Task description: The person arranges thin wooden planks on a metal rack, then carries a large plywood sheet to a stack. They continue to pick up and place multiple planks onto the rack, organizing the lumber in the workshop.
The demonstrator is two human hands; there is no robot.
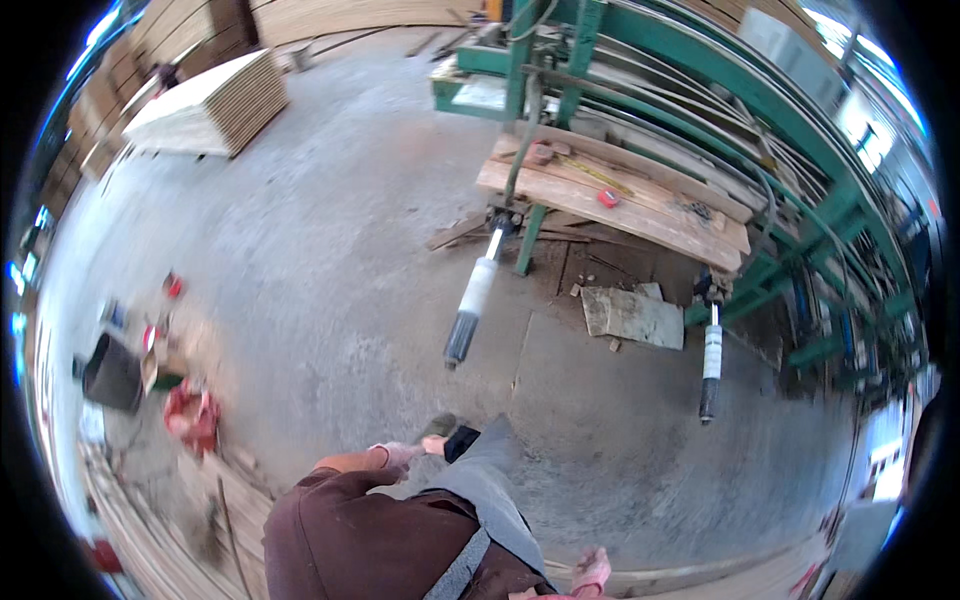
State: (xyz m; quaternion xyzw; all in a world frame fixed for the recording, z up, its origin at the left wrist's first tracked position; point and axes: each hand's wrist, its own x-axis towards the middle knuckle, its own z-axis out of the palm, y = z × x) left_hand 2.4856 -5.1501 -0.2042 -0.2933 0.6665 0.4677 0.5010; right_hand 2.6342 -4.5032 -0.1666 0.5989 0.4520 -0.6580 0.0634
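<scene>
My left hand (400, 455), in a pale pink work glove, hangs in front of my brown shirt (370, 540), beside the grey apron (485, 465). Its fingers are too small and blurred to make out, and I see nothing held in it. At the lower edge is my right hand (591, 568), in a similar glove, with its fingers loosely apart and nothing visible in them. Just beyond the left hand a shoe (441, 427) stands on the concrete floor. The nearest things to my right hand are long wooden boards (690, 578).
A green machine frame (700, 50) spans the upper right. Its plank shelf (650, 225) carries a red tape measure (608, 198); two cylinders (475, 300) (711, 365) jut toward me. At left are a dark bucket (113, 375), red bag (192, 415) and board stack (215, 105).
</scene>
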